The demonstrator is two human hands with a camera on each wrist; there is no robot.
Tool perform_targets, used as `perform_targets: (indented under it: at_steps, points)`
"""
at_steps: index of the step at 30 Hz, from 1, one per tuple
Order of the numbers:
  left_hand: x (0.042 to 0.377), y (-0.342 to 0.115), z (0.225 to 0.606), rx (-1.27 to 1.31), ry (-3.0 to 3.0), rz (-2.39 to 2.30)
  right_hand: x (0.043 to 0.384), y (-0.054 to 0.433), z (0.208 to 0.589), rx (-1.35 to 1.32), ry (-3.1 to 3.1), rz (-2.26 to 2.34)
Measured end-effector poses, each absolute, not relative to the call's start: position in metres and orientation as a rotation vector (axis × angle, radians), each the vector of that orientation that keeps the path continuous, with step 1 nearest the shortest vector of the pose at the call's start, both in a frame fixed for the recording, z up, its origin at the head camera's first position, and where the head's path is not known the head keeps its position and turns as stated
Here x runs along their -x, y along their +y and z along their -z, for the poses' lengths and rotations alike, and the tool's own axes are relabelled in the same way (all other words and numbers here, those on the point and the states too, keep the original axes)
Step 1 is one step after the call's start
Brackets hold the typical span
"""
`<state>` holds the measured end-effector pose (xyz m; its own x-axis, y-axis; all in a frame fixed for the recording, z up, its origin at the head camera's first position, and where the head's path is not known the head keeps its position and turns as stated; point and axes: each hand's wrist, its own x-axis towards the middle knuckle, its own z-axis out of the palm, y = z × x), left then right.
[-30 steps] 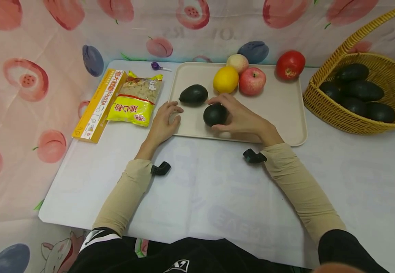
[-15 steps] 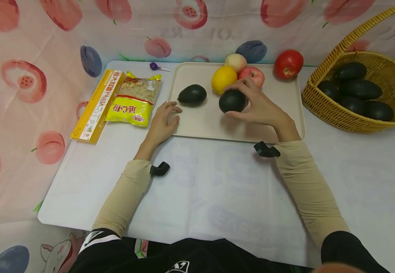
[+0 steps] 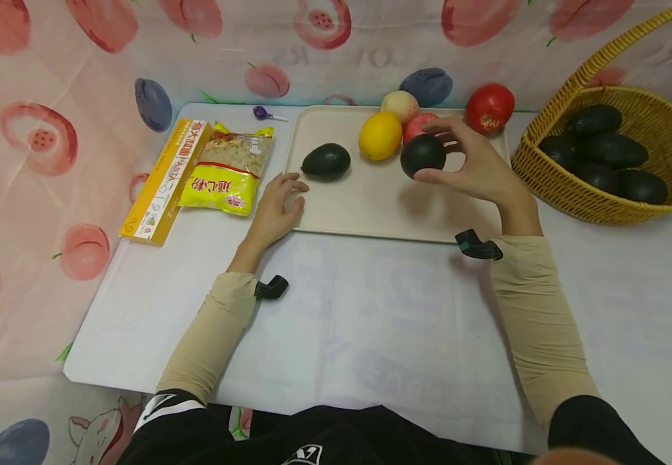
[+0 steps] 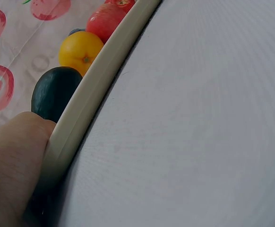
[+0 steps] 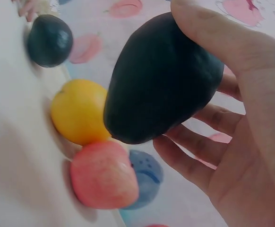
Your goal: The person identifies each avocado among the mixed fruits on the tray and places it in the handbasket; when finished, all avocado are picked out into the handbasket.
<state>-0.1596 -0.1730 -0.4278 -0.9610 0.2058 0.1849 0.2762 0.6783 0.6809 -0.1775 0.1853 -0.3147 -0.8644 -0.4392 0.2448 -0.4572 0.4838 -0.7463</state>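
Seen from above, a person's two arms in beige sleeves (image 3: 210,332) reach forward across a white table (image 3: 341,303). The right hand (image 3: 478,165) holds a dark green avocado (image 3: 423,156), raised above a cream tray (image 3: 365,203), whose surface carries a shadow beneath it. The wrist bends so the hand points left; the thumb is on the near side of the fruit and the fingers curve round its far side. The right wrist view shows the narrower end of the avocado clear of the palm.

The left hand (image 3: 274,210) holds no fruit. It rests at the tray's near left corner, its fingers loosely bent and spread a little from the thumb. Just beyond it, a second avocado (image 3: 326,161) lies on the tray. A yellow fruit (image 3: 380,135) and a red apple (image 3: 416,127), partly hidden, sit behind the raised avocado.
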Motion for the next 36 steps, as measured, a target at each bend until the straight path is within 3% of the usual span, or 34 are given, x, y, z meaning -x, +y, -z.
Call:
perform_targets:
  at_steps: [17,28,36]
  points:
    - [0.161,-0.173,0.428,0.407,-2.79,1.151,0.175,0.232,0.305,-0.638,-2.624,-1.384]
    - [0.159,-0.173,0.428,0.414,-2.787,1.155,0.164,0.253,0.296,-0.373,-2.567,-1.474]
    - [0.159,-0.173,0.427,0.403,-2.791,1.155,0.161,0.269,0.293,-0.412,-2.454,-1.485]
